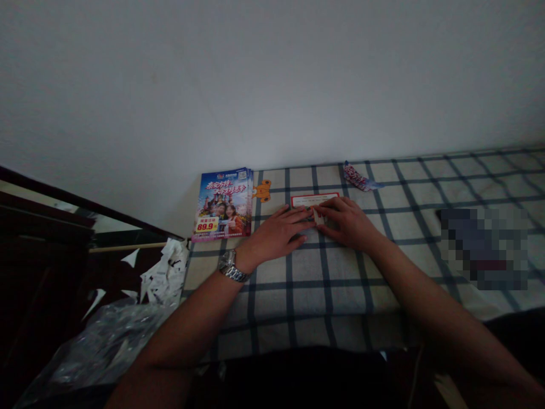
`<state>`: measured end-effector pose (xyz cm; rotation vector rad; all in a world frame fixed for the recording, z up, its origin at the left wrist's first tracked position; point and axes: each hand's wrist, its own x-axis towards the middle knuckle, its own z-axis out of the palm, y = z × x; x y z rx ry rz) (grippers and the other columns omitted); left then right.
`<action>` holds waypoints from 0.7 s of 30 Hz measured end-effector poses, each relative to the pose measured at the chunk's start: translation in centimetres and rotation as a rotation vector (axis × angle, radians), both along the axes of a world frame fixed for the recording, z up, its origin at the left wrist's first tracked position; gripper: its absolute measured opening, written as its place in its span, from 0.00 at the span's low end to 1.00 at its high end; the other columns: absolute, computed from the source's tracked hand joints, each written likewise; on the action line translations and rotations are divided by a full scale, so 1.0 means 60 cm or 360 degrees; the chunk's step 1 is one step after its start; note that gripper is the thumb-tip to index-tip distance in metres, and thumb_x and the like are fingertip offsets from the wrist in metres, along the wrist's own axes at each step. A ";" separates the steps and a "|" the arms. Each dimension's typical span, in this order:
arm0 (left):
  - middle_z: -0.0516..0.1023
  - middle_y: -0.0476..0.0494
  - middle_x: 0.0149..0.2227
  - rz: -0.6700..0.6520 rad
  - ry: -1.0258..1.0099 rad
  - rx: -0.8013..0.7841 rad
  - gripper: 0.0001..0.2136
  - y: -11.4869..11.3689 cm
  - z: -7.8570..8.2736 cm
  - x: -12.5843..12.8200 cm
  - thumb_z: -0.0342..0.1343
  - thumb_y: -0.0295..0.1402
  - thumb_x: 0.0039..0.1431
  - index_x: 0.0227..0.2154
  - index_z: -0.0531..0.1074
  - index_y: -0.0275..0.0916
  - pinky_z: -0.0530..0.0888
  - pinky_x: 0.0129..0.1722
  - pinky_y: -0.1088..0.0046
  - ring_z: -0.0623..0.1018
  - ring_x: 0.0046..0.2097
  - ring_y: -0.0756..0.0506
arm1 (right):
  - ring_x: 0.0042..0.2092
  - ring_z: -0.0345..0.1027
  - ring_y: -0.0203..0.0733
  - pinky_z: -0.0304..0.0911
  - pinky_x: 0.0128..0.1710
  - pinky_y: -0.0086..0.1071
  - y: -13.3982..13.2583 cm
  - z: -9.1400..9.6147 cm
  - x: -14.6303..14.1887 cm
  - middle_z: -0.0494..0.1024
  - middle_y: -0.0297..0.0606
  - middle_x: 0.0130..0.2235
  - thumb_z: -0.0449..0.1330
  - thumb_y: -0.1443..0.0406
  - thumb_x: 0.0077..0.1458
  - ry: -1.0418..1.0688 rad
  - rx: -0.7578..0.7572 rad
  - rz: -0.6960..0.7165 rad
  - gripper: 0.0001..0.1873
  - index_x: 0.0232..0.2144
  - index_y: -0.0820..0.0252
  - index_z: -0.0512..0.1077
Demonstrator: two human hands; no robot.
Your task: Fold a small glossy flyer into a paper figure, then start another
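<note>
My left hand lies flat on the checked tablecloth, fingers stretched toward a white sheet of paper with a red border. A metal watch is on that wrist. My right hand rests beside it, fingers bent and pressing down on the near edge of the same paper, where a small folded part shows between the two hands. Most of the paper is hidden under my fingers.
A stack of colourful flyers lies left of my hands, with an orange cut-out beside it. A folded patterned paper piece sits behind. Scraps of white paper and a plastic bag lie off the table's left edge. A wall stands behind.
</note>
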<state>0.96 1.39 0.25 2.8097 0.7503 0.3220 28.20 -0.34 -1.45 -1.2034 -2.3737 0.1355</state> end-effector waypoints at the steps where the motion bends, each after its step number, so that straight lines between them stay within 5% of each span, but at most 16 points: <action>1: 0.63 0.43 0.72 -0.0005 0.0003 0.0004 0.19 0.001 -0.001 0.000 0.51 0.37 0.75 0.65 0.68 0.46 0.56 0.74 0.50 0.63 0.73 0.42 | 0.54 0.69 0.58 0.68 0.56 0.54 0.000 0.000 0.000 0.77 0.47 0.54 0.64 0.57 0.64 0.0000 0.0005 -0.0004 0.24 0.60 0.54 0.75; 14: 0.61 0.40 0.72 0.0082 -0.0114 0.0022 0.18 0.005 0.005 -0.006 0.49 0.31 0.74 0.63 0.72 0.46 0.62 0.73 0.47 0.61 0.74 0.38 | 0.54 0.69 0.58 0.68 0.57 0.53 0.001 -0.002 -0.001 0.77 0.47 0.54 0.65 0.57 0.63 -0.0018 -0.0018 -0.0030 0.25 0.60 0.55 0.75; 21: 0.61 0.39 0.72 0.0117 -0.0094 -0.0084 0.19 0.008 0.006 -0.012 0.47 0.30 0.75 0.63 0.71 0.43 0.69 0.70 0.55 0.65 0.71 0.39 | 0.54 0.69 0.59 0.67 0.57 0.54 -0.001 -0.001 -0.002 0.77 0.47 0.55 0.64 0.57 0.63 -0.0022 -0.0023 -0.0025 0.25 0.61 0.55 0.75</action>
